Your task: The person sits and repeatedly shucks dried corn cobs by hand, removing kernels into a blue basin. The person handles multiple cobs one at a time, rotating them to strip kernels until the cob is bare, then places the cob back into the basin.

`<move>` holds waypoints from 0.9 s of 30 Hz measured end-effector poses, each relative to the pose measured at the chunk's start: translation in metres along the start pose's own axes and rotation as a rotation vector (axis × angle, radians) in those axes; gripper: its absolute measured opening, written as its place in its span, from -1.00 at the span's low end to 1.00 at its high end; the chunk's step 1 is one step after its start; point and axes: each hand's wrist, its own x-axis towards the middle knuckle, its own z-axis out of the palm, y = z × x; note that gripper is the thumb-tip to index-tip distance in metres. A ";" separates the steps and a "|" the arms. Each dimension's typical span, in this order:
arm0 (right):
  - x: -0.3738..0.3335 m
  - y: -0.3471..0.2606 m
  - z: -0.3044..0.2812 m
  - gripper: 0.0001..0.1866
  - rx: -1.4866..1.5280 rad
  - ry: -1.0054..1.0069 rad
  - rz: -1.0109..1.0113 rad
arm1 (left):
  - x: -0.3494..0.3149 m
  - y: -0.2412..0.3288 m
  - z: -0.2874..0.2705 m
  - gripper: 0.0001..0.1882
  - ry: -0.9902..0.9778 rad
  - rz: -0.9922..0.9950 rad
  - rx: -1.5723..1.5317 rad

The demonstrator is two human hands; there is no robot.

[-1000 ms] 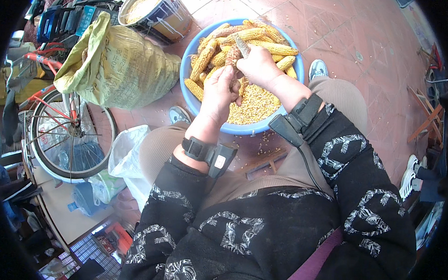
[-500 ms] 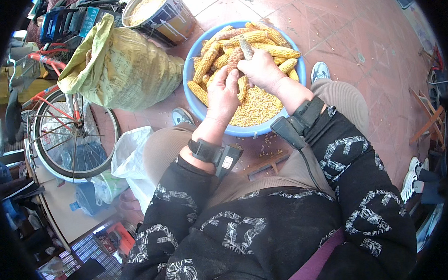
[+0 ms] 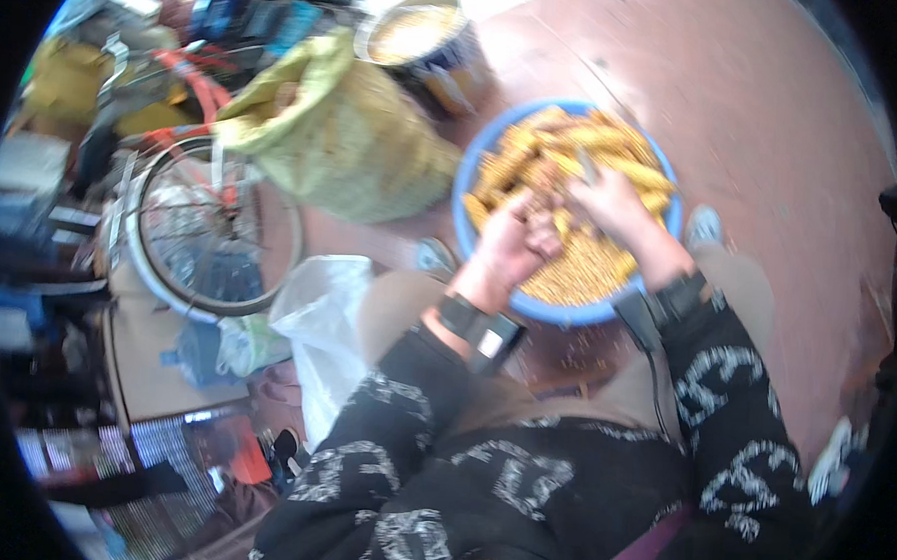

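Observation:
In front of me a blue basin holds yellow corn cobs, with loose kernels gathered on its near side. My left hand is closed, its fingers curled round the lower end of a reddish-brown corn cob; motion blurs the grip. Pressed up against that cob is my right hand, closed on a bare grey corn cob whose tip sticks out above the fist. Both hands are over the basin.
Left of the basin stands an open yellow-green woven sack, with a bucket of kernels behind it. A bicycle wheel and a white plastic bag are at the left. My shoes flank the basin; kernels lie scattered on the floor.
The view has swung, so the whole scene sits further right and lower, and is blurred. My left hand's fingers are more curled; both hands stay together over the basin.

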 end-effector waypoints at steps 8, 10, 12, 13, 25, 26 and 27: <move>-0.005 -0.003 -0.002 -0.81 0.109 0.066 0.030 | -0.077 0.156 0.077 -0.68 -0.230 0.576 0.238; -0.005 -0.004 -0.002 -0.81 0.112 0.061 0.020 | -0.104 0.208 0.101 -0.46 -0.002 0.803 0.211; -0.006 -0.006 -0.001 -0.81 0.135 0.065 0.027 | -0.117 0.231 0.104 -0.35 0.127 0.920 0.117; -0.007 -0.008 -0.001 -0.82 0.146 0.080 0.001 | -0.113 0.230 0.096 -0.38 0.119 0.856 0.170; -0.027 -0.044 -0.031 -0.69 -0.136 0.245 -0.416 | 0.054 0.070 -0.097 -0.53 0.937 0.371 0.402; -0.026 -0.045 -0.032 -0.70 -0.102 0.226 -0.370 | 0.058 0.060 -0.107 -0.55 1.037 0.338 0.481; -0.026 -0.045 -0.032 -0.70 -0.066 0.206 -0.322 | 0.059 0.054 -0.116 -0.60 1.120 0.299 1.036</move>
